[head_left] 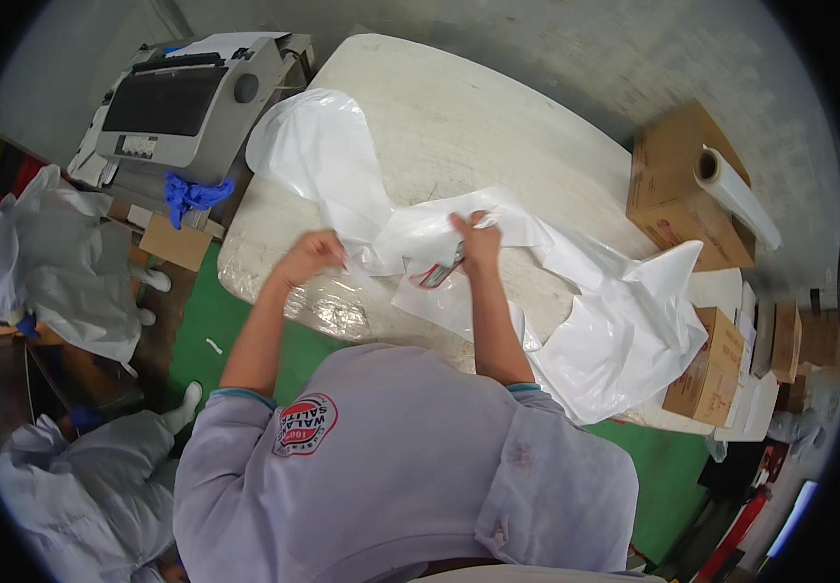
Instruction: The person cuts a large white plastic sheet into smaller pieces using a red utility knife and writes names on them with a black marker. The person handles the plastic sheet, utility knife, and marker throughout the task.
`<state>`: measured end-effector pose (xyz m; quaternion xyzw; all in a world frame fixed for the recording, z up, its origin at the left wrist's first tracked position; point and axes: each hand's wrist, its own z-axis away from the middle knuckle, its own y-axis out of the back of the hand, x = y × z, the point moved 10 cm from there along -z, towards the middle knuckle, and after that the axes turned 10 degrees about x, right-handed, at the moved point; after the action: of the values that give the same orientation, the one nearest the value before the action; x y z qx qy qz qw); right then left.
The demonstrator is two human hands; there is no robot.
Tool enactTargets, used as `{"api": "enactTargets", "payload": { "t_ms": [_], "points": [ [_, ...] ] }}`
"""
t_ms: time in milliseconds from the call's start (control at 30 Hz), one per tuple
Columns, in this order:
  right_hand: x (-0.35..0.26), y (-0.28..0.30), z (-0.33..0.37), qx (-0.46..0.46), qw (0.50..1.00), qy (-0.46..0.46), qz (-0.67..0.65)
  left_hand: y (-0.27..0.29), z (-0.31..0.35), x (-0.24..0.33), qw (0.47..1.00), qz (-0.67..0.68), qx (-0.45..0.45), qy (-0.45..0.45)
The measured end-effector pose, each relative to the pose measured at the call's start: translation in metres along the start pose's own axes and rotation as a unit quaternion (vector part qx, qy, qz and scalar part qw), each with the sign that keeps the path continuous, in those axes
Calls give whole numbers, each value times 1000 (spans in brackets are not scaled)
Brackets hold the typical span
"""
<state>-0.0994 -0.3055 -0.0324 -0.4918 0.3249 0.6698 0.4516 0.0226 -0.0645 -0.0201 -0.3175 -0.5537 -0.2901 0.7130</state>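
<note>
A long sheet of white plastic film (429, 228) lies rumpled across the pale table (478, 117), its left end rounded and its right end heaped in folds. My right hand (479, 245) is closed over the middle of the sheet. It grips a slim grey and black tool with red edging (434, 276), slanting down to the left; its exact kind is unclear. My left hand (311, 258) is just left of the sheet's near edge, fingers drawn together in a pinch. Whatever is between those fingertips, if anything, is too small to make out.
A grey printer (172, 112) stands beyond the table's left end, with a blue glove (193, 197) below it. Cardboard boxes (677, 185) and a white film roll (740, 199) crowd the right. People in white coverings (89, 476) are at the left. Clear plastic (327, 303) lies near the front edge.
</note>
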Motion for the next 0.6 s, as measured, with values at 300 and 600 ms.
{"api": "enactTargets", "payload": {
  "t_ms": [300,600],
  "points": [
    [-55,63,1,-11,982,50,-184,-55,-90,34,987,-157,20,36],
    [-129,98,105,79,822,446,346,-200,-89,-34,991,-35,19,126]
  ]
}}
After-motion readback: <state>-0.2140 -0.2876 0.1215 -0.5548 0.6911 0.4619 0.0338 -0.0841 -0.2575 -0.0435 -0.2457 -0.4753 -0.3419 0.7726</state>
